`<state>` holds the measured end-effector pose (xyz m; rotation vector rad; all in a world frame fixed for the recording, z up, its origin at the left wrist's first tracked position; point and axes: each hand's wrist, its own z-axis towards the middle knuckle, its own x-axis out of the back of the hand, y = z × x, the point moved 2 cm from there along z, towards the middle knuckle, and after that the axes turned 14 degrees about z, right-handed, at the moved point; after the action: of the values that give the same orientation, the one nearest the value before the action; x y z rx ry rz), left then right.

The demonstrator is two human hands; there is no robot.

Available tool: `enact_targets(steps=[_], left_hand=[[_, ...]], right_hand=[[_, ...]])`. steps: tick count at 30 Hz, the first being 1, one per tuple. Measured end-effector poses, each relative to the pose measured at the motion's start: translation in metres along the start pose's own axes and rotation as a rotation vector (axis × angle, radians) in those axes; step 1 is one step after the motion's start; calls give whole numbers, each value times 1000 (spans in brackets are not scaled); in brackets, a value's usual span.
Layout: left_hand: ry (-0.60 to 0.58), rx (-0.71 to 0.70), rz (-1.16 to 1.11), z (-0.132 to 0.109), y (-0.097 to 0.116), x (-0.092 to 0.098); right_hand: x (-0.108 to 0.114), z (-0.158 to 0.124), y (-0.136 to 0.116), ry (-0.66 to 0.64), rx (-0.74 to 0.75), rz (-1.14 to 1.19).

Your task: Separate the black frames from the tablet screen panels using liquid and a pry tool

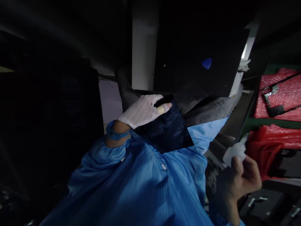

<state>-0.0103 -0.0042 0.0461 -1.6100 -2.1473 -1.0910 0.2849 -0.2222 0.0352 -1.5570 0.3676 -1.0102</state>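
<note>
Dark panel [166, 131] sits tilted at the centre of the frame, against the blue coat [141, 188]; the gloved left hand [145, 110] grips its upper left edge, thumb on top, other fingers mostly hidden. At lower right, the right hand [242, 180] pinches a crumpled white scrap [235, 153], well apart from the panel. Taking hold of both looks done; what remains cannot be told. Farther, upper right of centre, a blue triangular piece [207, 63] lies on the black surface [185, 69].
</note>
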Motion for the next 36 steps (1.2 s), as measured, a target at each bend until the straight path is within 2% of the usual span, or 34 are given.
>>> enact_targets(steps=[2, 4, 5, 7, 9, 12, 15, 17, 19, 22, 23, 25, 27, 29, 31, 36], left_hand=[[-22, -12, 81, -4, 4, 1], [-29, -33, 137, -9, 8, 1], [-26, -46, 155, -11, 10, 1], [-11, -79, 187, -15, 14, 1], [5, -110, 227, -17, 18, 2], [-21, -153, 263, -19, 24, 3], [-8, -224, 295, -18, 32, 2], [19, -278, 329, -17, 39, 1], [20, -321, 361, -16, 47, -1], [-25, -376, 428, -17, 62, -4], [-36, -403, 455, -17, 67, -5], [-29, -479, 498, -18, 80, -8], [10, -566, 524, -18, 93, -11], [28, -656, 544, -20, 108, -17], [21, -724, 575, -22, 121, -25], [-27, -781, 618, -28, 142, -39]], right_hand=[[-33, 32, 1, -48, 29, 155], [-75, 67, -1, -148, 151, 313], [-97, 83, -2, -223, 189, 333], [-137, 111, -4, -266, 287, 399], [-172, 130, -2, -396, 329, 397], [-201, 144, 6, -475, 358, 306], [-208, 149, 15, -463, 381, 239], [-202, 147, 13, -509, 397, 270], [-187, 143, 2, -511, 376, 338], [-140, 134, -32, -378, 255, 394], [-121, 130, -45, -373, 198, 399], [-86, 122, -71, -558, 33, 338], [-56, 114, -90, -801, -41, 212], [-35, 109, -98, -966, -57, 82], [-22, 107, -95, -1016, -16, 11], [-8, 105, -76, -929, 327, -17]])
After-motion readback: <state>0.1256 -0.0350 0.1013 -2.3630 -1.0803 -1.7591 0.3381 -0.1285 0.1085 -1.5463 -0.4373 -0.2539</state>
